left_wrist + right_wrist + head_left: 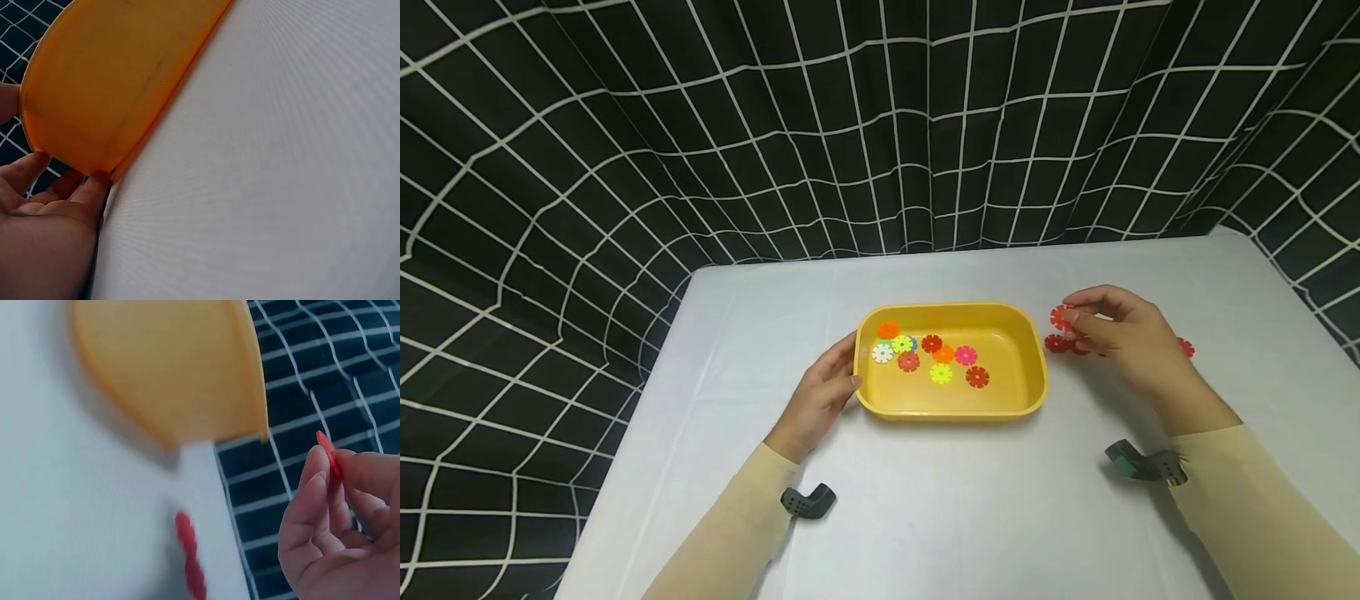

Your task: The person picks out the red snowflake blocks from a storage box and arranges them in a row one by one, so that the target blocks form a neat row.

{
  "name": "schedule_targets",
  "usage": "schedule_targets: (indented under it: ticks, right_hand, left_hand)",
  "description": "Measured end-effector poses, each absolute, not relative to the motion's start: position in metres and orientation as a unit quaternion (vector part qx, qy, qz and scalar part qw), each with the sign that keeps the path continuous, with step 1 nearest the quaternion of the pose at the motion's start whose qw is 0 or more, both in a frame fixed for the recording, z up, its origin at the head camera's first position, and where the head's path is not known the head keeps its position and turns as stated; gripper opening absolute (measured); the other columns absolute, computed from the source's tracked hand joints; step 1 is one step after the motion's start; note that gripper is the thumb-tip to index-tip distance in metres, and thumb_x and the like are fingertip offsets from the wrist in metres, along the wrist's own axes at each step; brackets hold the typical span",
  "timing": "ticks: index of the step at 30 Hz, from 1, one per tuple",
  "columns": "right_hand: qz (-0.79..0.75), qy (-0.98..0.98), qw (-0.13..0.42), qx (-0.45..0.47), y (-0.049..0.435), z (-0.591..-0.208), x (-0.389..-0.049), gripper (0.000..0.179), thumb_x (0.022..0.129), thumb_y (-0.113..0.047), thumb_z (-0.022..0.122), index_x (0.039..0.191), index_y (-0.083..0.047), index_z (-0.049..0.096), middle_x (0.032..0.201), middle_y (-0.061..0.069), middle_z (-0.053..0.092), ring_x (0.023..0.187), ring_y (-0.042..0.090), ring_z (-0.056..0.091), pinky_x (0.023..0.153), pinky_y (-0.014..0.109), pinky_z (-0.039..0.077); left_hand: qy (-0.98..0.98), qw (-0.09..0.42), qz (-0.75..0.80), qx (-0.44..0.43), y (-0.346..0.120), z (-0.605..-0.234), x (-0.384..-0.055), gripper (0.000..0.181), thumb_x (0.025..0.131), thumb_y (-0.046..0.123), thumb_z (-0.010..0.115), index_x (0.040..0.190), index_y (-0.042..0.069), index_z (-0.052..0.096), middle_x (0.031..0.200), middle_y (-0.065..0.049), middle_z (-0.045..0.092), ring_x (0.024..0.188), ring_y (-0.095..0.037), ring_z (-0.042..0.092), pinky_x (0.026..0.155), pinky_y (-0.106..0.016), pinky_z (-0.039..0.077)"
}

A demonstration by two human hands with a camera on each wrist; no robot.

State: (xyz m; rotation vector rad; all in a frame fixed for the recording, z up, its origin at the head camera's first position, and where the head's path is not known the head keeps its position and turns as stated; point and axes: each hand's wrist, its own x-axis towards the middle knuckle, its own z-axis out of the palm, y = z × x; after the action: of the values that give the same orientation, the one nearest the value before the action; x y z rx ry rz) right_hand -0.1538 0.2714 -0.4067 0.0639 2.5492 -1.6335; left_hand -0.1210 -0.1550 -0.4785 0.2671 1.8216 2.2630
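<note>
A yellow plastic tray (951,414) stands on the table with several notched plastic discs inside, in red, orange, pink, yellow, white and other colours. At its left end my left hand (822,392) holds the tray, thumb at the rim and fingers against the outer wall (75,94). To the right of the tray, my right hand (1116,333) pinches a red notched disc (1062,317) between thumb and fingertips, raised above the table. Beneath that hand lies a row of red discs (190,556), partly hidden by it in the head view.
A white cloth covers the table (910,508). Behind and along the sides hangs a dark curtain (880,125) with a white grid. Each forearm wears a small dark wrist device, one on the left (808,502) and one on the right (1146,463).
</note>
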Motion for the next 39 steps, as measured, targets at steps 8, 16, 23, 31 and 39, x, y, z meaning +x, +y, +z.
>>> schedule_targets:
  ticks: [8,16,23,31,39]
  right_hand:
    - [-0.555,0.83,0.025,0.056,0.327,-0.424,-0.146,0.041,0.11,-0.031,0.067,0.139,-0.003,0.061,0.114,-0.009,0.071,0.095,0.011,0.074,0.082,0.021,0.062]
    - [-0.632,0.763,-0.031,0.129,0.379,-0.44,-0.142,0.027,0.107,-0.019,0.072,0.133,-0.01,0.07,0.111,-0.013,0.073,0.091,0.004,0.073,0.078,0.014,0.06]
    - [-0.565,0.79,-0.03,0.237,0.41,-0.452,-0.14,0.039,0.107,-0.039,0.07,0.143,-0.025,0.066,0.12,-0.012,0.06,0.102,0.002,0.062,0.073,0.006,0.053]
    - [-0.473,0.84,-0.028,0.264,0.424,-0.467,-0.14,0.035,0.112,-0.042,0.06,0.139,-0.021,0.065,0.124,0.0,0.059,0.095,0.002,0.062,0.07,0.005,0.052]
    - [-0.391,0.889,-0.019,0.239,0.425,-0.47,-0.14,0.053,0.116,-0.028,0.053,0.155,0.008,0.051,0.151,0.031,0.051,0.095,0.014,0.059,0.062,0.004,0.048]
  left_hand:
    - [0.62,0.112,0.771,0.094,-0.154,-0.478,-0.121,0.069,0.102,-0.007,0.052,0.169,0.004,0.037,0.172,-0.009,0.038,0.156,-0.026,0.039,0.121,-0.036,0.04]
    - [0.621,0.111,0.77,0.093,-0.154,-0.479,-0.12,0.07,0.101,-0.006,0.054,0.168,0.005,0.037,0.171,-0.008,0.039,0.155,-0.026,0.039,0.12,-0.035,0.041]
    - [0.617,0.111,0.773,0.091,-0.154,-0.478,-0.12,0.069,0.102,-0.007,0.054,0.168,0.005,0.038,0.171,-0.006,0.04,0.156,-0.024,0.039,0.121,-0.035,0.041]
    - [0.618,0.111,0.772,0.095,-0.156,-0.478,-0.12,0.07,0.102,-0.006,0.054,0.169,0.004,0.036,0.171,-0.007,0.039,0.156,-0.025,0.038,0.121,-0.035,0.041]
    - [0.622,0.114,0.769,0.094,-0.155,-0.478,-0.121,0.069,0.103,-0.007,0.053,0.169,0.004,0.036,0.171,-0.007,0.04,0.155,-0.025,0.039,0.121,-0.036,0.041]
